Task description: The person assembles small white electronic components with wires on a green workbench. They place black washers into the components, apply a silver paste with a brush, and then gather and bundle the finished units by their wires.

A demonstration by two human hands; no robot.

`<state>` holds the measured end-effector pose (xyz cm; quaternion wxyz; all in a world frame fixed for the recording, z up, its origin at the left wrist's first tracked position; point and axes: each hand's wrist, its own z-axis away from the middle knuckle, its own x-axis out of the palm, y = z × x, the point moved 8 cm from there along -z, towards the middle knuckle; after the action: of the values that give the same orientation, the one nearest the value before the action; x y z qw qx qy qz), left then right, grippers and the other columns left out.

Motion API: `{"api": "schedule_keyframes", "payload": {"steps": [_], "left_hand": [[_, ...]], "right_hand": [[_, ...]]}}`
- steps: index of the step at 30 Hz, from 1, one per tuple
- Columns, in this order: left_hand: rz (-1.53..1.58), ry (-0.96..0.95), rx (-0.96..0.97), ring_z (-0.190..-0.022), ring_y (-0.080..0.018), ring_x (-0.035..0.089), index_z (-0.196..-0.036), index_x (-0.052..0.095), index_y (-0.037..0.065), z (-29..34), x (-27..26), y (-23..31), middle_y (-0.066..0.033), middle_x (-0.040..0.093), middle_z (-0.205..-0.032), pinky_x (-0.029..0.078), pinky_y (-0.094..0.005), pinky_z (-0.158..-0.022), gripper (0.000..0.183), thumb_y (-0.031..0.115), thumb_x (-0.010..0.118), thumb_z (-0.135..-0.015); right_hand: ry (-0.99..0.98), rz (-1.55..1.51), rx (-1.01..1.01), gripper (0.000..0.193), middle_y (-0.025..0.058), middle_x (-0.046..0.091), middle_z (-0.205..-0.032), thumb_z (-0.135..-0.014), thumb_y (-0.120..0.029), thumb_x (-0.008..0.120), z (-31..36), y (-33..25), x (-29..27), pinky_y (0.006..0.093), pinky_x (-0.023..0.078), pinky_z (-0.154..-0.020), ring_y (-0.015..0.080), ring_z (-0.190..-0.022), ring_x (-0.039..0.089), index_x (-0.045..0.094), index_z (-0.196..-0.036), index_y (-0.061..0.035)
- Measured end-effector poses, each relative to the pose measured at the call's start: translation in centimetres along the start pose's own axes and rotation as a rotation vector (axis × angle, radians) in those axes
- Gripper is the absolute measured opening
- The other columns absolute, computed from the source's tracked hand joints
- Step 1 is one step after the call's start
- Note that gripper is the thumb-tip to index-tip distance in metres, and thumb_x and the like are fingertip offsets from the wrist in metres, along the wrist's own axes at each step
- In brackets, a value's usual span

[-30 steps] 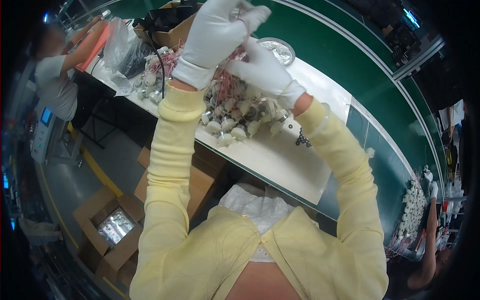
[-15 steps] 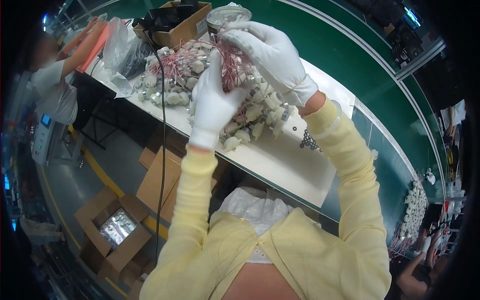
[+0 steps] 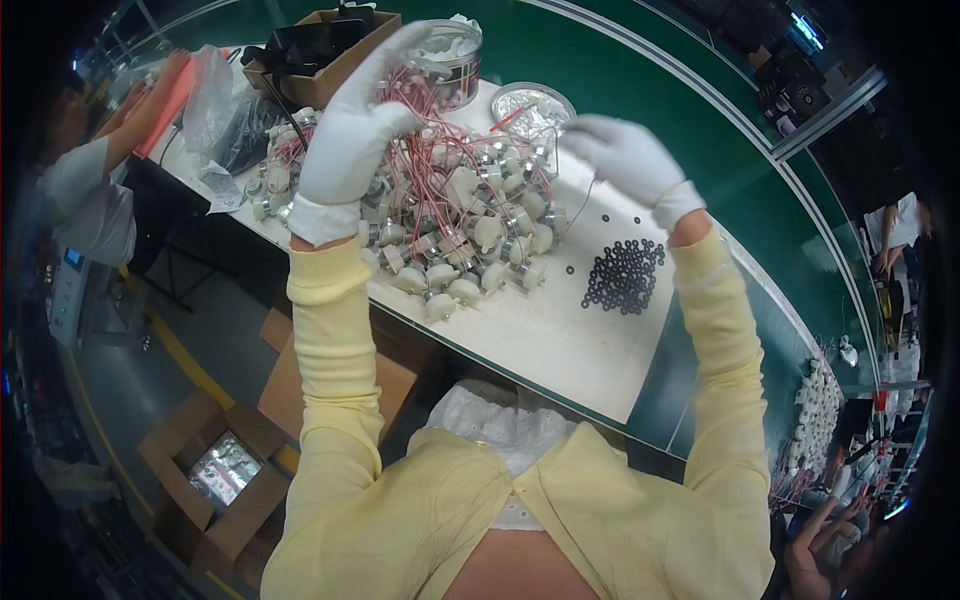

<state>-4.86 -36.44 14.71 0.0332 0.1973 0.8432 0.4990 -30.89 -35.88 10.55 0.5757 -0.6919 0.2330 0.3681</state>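
My left hand (image 3: 350, 140), in a white glove, is curved round a bundle of thin red and pink wires (image 3: 418, 95), which rises between thumb and fingers. Below it the wires fan out to a heap of small motor-like parts (image 3: 465, 290) with off-white plastic housings and metal cylinders. To the right of the heap is my gloved right hand (image 3: 625, 160), above the table. Motion smears its fingers, so their grip cannot be told. A thin dark strand (image 3: 590, 195) shows just under it; whether the hand holds it is unclear.
Several small black rings (image 3: 625, 278) lie on the white table (image 3: 590, 365). Behind the heap stand a metal can (image 3: 460, 80), a round foil-like lid (image 3: 535, 105) and a cardboard box (image 3: 290, 85). Another person (image 3: 90, 200) works at the left. An open carton (image 3: 225, 465) sits below.
My hands have moved apart: the left went left, the right went right and down, away from the wires. More of the heap, the black rings and the round lid now show.
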Motion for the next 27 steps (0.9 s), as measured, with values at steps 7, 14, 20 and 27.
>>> {"api": "schedule_keyframes", "payload": {"steps": [7,14,20,27], "left_hand": [[-0.54,0.364,0.263,-0.103,-0.0112,0.059,-0.148,0.043,0.004,-1.2,-1.5,5.1,-0.0115,0.061,-0.125,0.048,-0.0254,-0.091,0.063,0.003,0.065,-0.089],[-0.856,0.2,0.185,-0.119,-0.0208,0.054,-0.151,0.037,0.003,-0.1,-2.6,7.2,-0.0157,0.051,-0.14,0.042,-0.0326,-0.104,0.076,0.019,0.074,-0.086],[-1.083,-0.058,0.014,-0.125,-0.0322,0.049,-0.151,0.036,0.013,4.2,0.7,-0.8,-0.019,0.047,-0.143,0.041,-0.0395,-0.103,0.081,0.005,0.068,-0.077],[-0.79,0.578,0.368,-0.095,-0.0181,0.064,-0.139,0.054,0.009,0.9,-0.1,8.4,-0.0067,0.067,-0.106,0.05,-0.0322,-0.084,0.049,0.013,0.066,-0.092]], "right_hand": [[-0.189,0.041,-0.078,0.039,0.0183,0.071,-0.096,-0.093,-0.04,0.055,2.8,0.1,6.5,0.0392,0.052,-0.084,0.0354,-0.088,0.068,0.07,-0.111,-0.0094],[0.13,0.142,0.05,0.044,0.0189,0.072,-0.092,-0.093,-0.045,0.054,-0.2,0.9,1.2,0.0423,0.053,-0.082,0.0368,-0.09,0.069,0.072,-0.109,-0.0083],[0.158,0.461,0.172,0.048,0.0187,0.072,-0.096,-0.089,-0.049,0.051,-3.3,3.0,4.0,0.0468,0.054,-0.079,0.0371,-0.092,0.069,0.074,-0.103,-0.0096],[0.08,0.508,0.246,0.045,0.0173,0.073,-0.096,-0.085,-0.047,0.056,-4.5,3.3,6.1,0.0462,0.055,-0.077,0.0328,-0.091,0.071,0.075,-0.097,-0.0083]]}}
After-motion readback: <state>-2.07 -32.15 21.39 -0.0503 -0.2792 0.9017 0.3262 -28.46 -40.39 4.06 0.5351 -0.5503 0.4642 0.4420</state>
